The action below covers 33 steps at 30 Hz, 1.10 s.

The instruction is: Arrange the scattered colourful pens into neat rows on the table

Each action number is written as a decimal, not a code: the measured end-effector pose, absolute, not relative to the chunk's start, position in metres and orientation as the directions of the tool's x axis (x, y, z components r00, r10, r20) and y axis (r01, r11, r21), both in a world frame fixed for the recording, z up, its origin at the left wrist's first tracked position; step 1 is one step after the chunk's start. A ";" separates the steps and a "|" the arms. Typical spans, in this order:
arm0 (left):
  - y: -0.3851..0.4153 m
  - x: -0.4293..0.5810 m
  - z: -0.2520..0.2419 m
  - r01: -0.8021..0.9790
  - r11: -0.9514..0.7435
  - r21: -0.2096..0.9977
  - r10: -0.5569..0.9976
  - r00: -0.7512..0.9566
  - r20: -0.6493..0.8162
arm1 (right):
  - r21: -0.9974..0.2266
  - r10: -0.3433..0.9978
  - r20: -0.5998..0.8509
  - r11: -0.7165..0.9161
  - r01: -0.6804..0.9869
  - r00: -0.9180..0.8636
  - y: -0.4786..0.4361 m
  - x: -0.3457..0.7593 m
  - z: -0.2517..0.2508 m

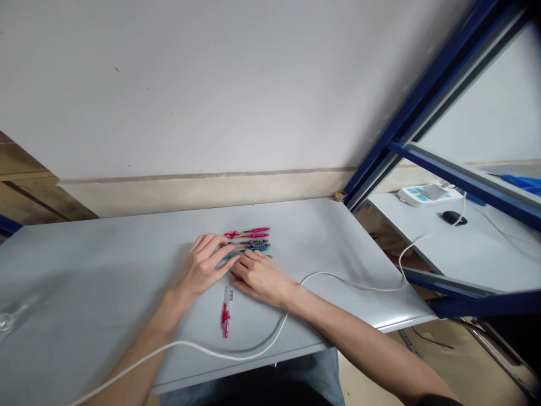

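Several pens lie side by side on the grey table, pointing left to right. Red pens (256,233) are at the far side, dark pens (258,244) come after them, and blue pens (264,254) lie nearest me. My left hand (205,264) is at the left ends of the row, fingers bent, with a gap between thumb and fingertips. My right hand (260,277) is curled at the near side of the row, partly covering the blue pens. A red pen (236,276) shows between its thumb and fingers, mostly hidden. Closer to me lies a clear pen with red parts (226,316), touched by neither hand.
A white cable (228,356) crosses the table (105,316) in front of me and passes by my right forearm. Clear plastic (7,321) lies at the left edge. Beyond a blue frame (422,107), a second table bears a black mouse (454,217) and a power strip (422,194).
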<state>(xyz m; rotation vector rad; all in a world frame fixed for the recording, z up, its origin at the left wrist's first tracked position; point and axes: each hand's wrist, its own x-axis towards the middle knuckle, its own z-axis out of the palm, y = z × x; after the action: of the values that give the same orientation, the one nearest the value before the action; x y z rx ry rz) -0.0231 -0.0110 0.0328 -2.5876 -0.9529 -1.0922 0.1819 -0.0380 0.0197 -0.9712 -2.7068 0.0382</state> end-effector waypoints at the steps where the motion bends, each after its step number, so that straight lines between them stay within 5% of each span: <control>1: -0.012 -0.024 0.035 0.628 -0.778 0.027 0.443 0.517 0.733 | -0.098 0.631 0.237 0.772 0.628 -0.738 -0.038 0.181 0.020; 5: -0.021 -0.029 0.043 0.650 -0.720 -0.244 0.186 0.518 0.835 | -0.106 0.642 0.230 0.764 0.637 -0.732 -0.038 0.181 0.019; 9: -0.031 -0.024 0.047 0.625 -0.699 -0.347 0.093 0.561 0.822 | -0.143 0.650 0.241 0.758 0.636 -0.721 -0.036 0.182 0.016; 33: -0.042 -0.003 0.049 0.538 -0.757 -0.371 0.054 0.617 0.785 | -0.118 0.633 0.224 0.773 0.624 -0.741 -0.033 0.182 0.009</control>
<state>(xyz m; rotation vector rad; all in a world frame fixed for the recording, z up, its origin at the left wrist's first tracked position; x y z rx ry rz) -0.0027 -0.0424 0.0489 -2.2469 -0.4634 -1.0639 0.1823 -0.0329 0.0092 -0.9803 -2.7161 0.0518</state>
